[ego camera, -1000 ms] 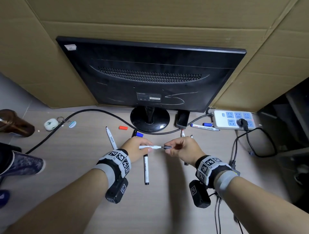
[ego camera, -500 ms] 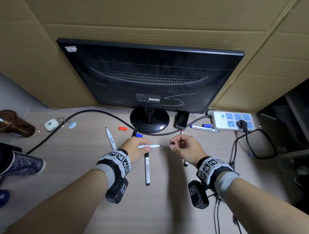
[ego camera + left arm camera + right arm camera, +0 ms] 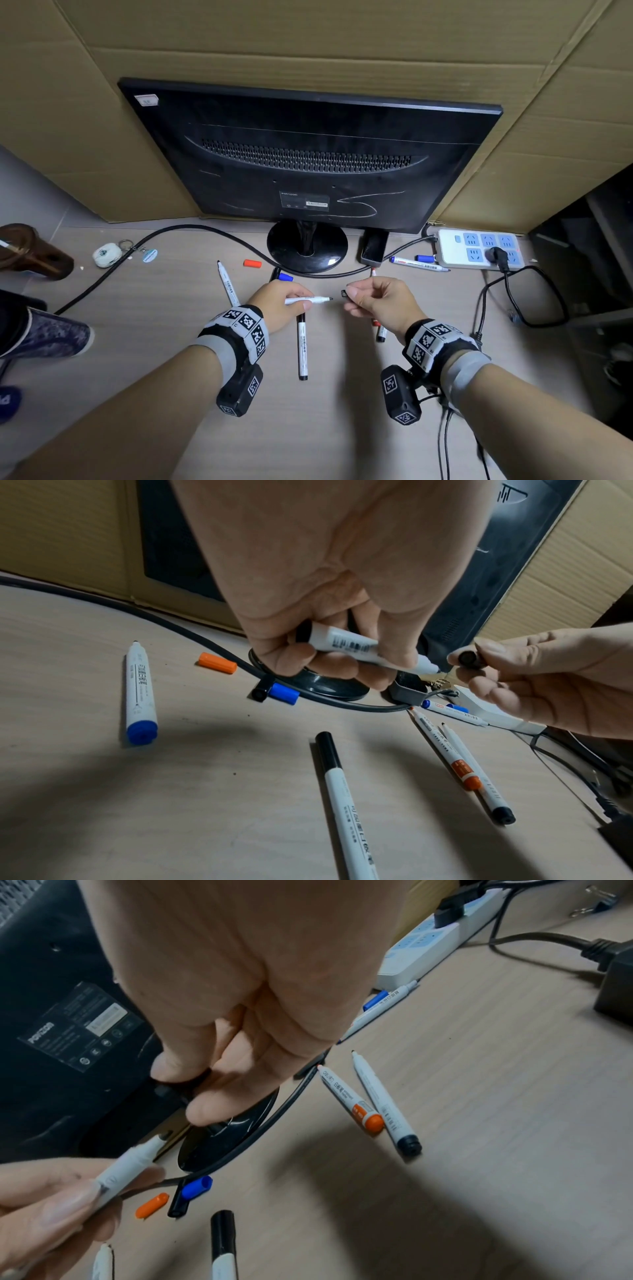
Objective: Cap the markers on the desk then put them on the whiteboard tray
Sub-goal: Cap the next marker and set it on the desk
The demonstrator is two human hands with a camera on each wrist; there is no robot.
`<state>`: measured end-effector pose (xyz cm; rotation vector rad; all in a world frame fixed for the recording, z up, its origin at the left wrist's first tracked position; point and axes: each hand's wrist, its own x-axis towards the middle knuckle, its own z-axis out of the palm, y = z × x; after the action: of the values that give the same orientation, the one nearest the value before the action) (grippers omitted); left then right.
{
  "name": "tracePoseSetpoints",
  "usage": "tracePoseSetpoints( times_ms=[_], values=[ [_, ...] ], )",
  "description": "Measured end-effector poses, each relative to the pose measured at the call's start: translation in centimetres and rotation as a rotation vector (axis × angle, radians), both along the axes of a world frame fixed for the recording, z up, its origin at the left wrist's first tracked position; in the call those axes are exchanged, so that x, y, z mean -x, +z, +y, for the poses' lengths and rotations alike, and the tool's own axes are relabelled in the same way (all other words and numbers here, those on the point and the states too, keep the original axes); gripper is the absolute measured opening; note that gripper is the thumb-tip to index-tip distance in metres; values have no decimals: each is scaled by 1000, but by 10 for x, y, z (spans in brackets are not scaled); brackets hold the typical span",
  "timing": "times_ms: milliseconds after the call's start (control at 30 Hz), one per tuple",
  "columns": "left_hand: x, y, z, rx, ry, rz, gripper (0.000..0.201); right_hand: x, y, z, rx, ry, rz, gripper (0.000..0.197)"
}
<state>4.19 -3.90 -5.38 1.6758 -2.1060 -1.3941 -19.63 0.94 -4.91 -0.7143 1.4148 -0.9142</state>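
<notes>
Capped black marker (image 3: 302, 346) flat on desk (image 3: 325, 428), left hand (image 3: 281, 303) gripping uncapped marker (image 3: 308, 300) tip rightward, right hand (image 3: 380, 301) pinching black cap (image 3: 343, 294) just off tip, loose caps (image 3: 252, 263) beyond, monitor (image 3: 308, 161) at back

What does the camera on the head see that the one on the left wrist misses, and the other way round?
Only the head view shows the keyring and the brown object at the desk's left edge, and both wristbands. Only the left wrist view shows the hollow open end of the black cap, facing the tip of the marker. Both show the left hand holding that uncapped marker, the right hand pinching the cap, and the loose orange cap.
</notes>
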Motion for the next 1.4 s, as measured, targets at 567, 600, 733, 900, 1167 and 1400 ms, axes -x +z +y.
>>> tracePoseSetpoints(
  times_ms=[567, 600, 733, 900, 1167, 1400],
  values=[
    [0, 5, 1, -29, 15, 19, 16, -8, 6, 1, 7, 2, 66, 9],
    [0, 5, 1, -36, 15, 25, 15, -8, 7, 1, 27, 8, 91, 11],
    [0, 5, 1, -50, 21, 52, 14, -5, 4, 0, 29, 5, 13, 12],
    [2, 5, 0, -48, 24, 68, 15, -5, 1, 1, -7, -26, -23, 17],
    [2, 2, 1, -57, 28, 89, 14, -10, 6, 1, -61, -70, -125, 18],
    [4, 1, 1, -66, 19, 109, 20, -12, 10, 1, -64, -56, -151, 15]
  ],
)
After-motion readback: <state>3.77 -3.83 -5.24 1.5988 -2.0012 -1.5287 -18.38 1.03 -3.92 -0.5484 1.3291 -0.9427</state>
